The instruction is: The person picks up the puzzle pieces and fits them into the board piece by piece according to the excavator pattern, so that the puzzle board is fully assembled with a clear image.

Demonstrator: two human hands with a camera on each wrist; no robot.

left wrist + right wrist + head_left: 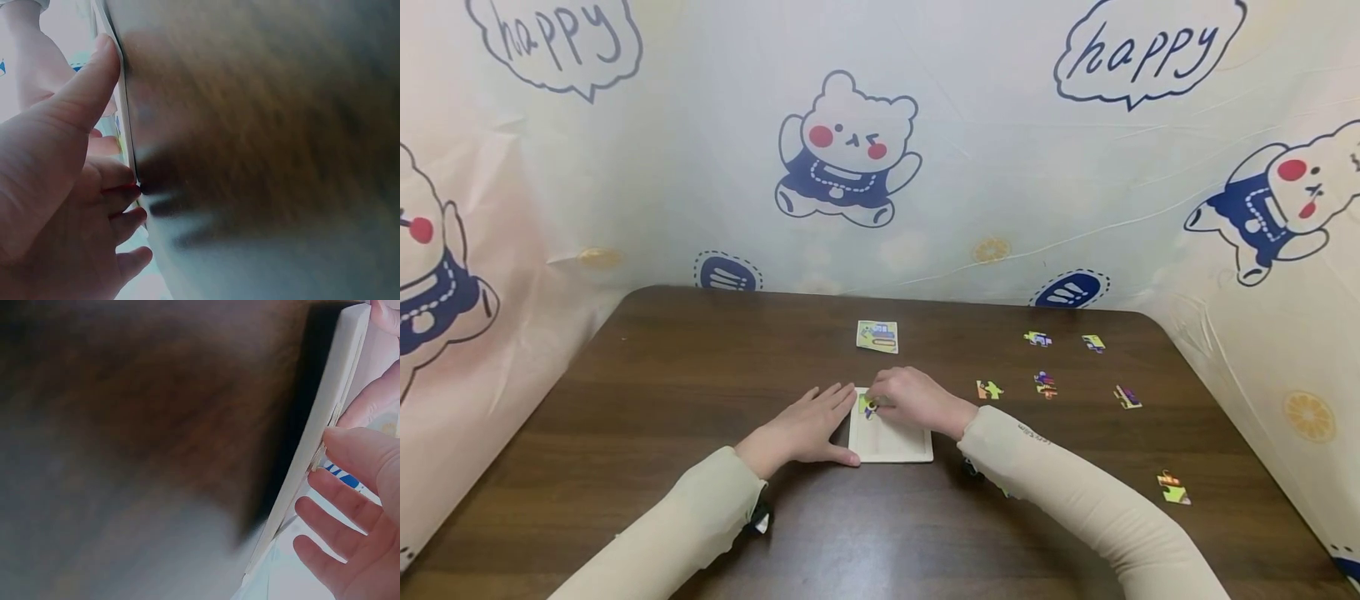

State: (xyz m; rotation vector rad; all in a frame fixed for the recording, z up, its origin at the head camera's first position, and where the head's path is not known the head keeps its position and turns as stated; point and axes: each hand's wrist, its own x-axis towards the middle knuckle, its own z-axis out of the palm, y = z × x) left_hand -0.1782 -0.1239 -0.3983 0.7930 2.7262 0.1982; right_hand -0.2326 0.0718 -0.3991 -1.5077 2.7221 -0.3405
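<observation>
A white puzzle tray lies on the table before me. My left hand rests along its left side with fingers spread, thumb at the near corner and fingertips at the far one. Over the tray's far part, my right hand pinches a jigsaw piece between thumb and forefinger, low against the tray; its other fingers are loosely bent. Yellow-green and blue puzzle pieces show in the tray's far left corner, partly hidden by the right fingers.
Beyond the tray lies a picture card of a vehicle. Several loose jigsaw pieces are scattered on the right, among them a green-orange piece, a purple one and a nearer one. A printed curtain surrounds the brown table.
</observation>
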